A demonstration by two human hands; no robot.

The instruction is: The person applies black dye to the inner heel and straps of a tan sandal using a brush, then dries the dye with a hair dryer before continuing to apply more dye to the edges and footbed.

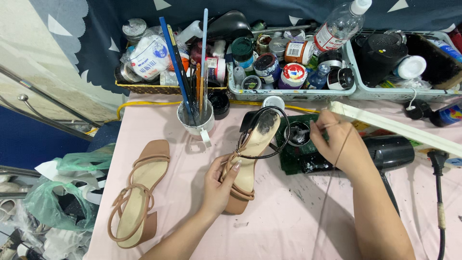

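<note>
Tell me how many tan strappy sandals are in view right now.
2. One sandal lies flat on the pink table, to the left. The other sandal is tilted up at the centre, gripped by the left hand; its heel end is darkened. None seems hidden.

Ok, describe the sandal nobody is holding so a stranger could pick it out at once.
Start at the pink table and go to its left edge, below the white cup of brushes. The tan strappy sandal lies flat there. Unlike its twin in the left hand, it is untouched and has no black paint on its heel.
</note>
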